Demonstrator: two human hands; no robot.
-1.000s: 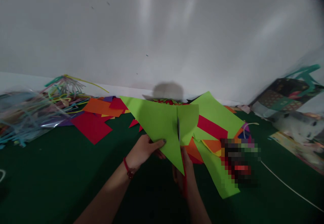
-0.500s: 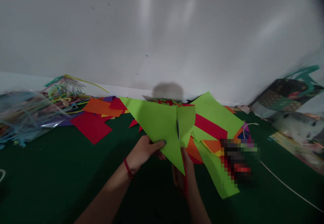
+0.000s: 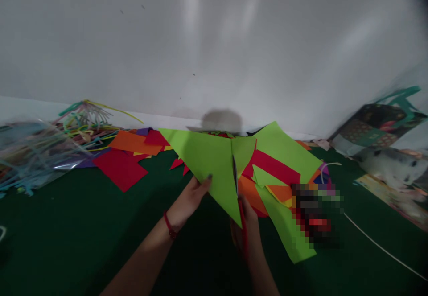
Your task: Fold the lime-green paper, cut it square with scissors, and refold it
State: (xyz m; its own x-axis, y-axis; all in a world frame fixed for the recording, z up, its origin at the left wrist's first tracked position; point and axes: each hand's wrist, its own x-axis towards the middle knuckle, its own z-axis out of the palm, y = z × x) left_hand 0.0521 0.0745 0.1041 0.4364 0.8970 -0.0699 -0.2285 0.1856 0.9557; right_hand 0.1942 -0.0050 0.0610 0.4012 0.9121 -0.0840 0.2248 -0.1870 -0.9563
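Two hands are working over one lime-green paper sheet point(image 3: 214, 162) raised just above a dark green worktop point(image 3: 67, 224). The left hand point(image 3: 190, 198), wearing one red wrist band point(image 3: 169, 226), is pinching the sheet's left lower edge, grip closed on the paper. The right hand point(image 3: 245, 231) is holding one pair of red-handled scissors point(image 3: 239, 200), grip closed round the handles, blades standing upright in a slit running up the sheet's middle; whether the blades are parted cannot be told. Right of the slit, one small green flap point(image 3: 242, 153) is hanging partly free. Behind and to the right, loose paper is lying piled: green, red point(image 3: 120, 169) and orange point(image 3: 133, 141) pieces, too overlapped to count. A plain white wall point(image 3: 214, 42) is standing behind. At far left, one clear plastic bag point(image 3: 36, 153) is holding thin coloured sticks, with more lying loose beside it. One white cord point(image 3: 381, 247) is trailing at right.
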